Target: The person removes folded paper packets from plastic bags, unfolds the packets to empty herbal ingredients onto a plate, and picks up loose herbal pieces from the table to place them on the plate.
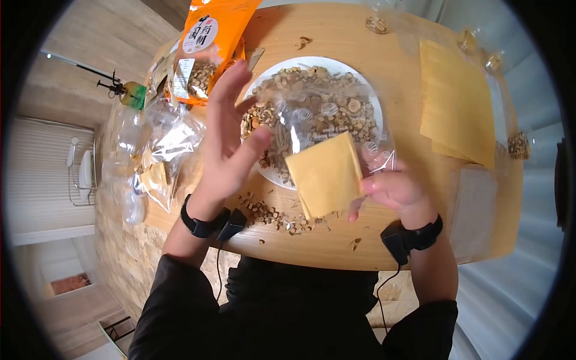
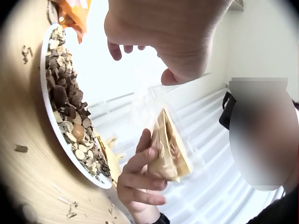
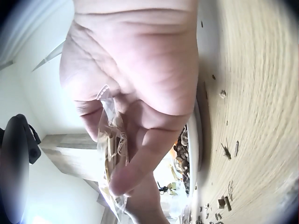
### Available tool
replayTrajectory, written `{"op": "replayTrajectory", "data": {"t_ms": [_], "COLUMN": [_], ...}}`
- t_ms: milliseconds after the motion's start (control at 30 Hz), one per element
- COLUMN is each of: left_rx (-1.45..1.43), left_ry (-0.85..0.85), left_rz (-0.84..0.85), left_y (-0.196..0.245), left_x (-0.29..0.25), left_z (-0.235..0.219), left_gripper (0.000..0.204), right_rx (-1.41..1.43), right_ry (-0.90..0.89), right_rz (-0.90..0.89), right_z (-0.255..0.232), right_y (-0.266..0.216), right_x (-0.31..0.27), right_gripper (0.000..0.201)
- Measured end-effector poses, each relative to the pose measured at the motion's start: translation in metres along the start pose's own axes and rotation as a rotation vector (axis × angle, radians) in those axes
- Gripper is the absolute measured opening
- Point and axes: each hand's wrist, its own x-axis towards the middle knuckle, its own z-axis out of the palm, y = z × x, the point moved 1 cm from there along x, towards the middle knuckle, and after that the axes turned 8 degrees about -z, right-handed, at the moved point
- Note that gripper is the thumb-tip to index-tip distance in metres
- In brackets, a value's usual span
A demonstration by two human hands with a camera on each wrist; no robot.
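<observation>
My right hand (image 1: 393,189) holds a yellow paper packet (image 1: 327,174) together with a clear printed plastic bag (image 1: 379,157), above the near edge of a white plate (image 1: 377,108) heaped with chopped dried herbs (image 1: 354,108). In the right wrist view the thumb and fingers of the right hand (image 3: 140,121) pinch the packet in its bag (image 3: 112,154). My left hand (image 1: 225,138) is raised over the plate's left side, fingers spread and holding nothing. The left wrist view shows this hand (image 2: 163,37) apart from the packet (image 2: 168,149).
An orange bag (image 1: 225,36) stands at the back left, with crumpled clear plastic (image 1: 174,132) in front. Yellow paper sheets (image 1: 459,105) lie at the right, near a pale stack (image 1: 474,210). Herb bits (image 1: 273,217) are scattered before the plate. Small filled bags (image 1: 377,25) sit farther back.
</observation>
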Motion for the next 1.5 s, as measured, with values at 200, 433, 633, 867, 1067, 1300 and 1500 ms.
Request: {"op": "replayTrajectory", "data": {"t_ms": [200,433,633,867,1067,1300,1500], "left_rx": [-0.293,-0.358,-0.297,-0.208,-0.295,-0.509,-0.587], "left_ry": [-0.107,0.072,0.041,0.033,0.071,0.155,0.162], "left_rz": [-0.300,-0.371,-0.297,-0.242,-0.264,-0.367,-0.417], "left_y": [-0.019,-0.032,-0.038,-0.036,-0.035,-0.041,-0.041], "left_x": [-0.011,-0.011,-0.014,-0.015,-0.017,-0.014,-0.013], "left_z": [-0.008,-0.016,-0.009,-0.006,-0.004,-0.011,-0.016], "left_gripper": [0.045,0.015,0.014,0.015,0.010,0.005,0.005], "right_rx": [-0.294,-0.143,-0.073,-0.285,-0.386,-0.224,-0.407], "right_ry": [-0.035,-0.049,0.026,0.336,0.467,0.449,0.402], "right_rz": [0.132,-0.194,-0.327,-0.199,-0.137,-0.144,-0.295], "right_z": [0.009,0.004,-0.013,-0.008,0.009,0.006,0.006], "right_y": [-0.011,-0.009,0.000,0.001,-0.005,-0.010,-0.009], "right_x": [-0.003,0.007,-0.004,-0.003,0.009,0.008,0.011], "right_gripper": [0.060,0.094,0.105,0.070,0.059,0.056,0.047]}}
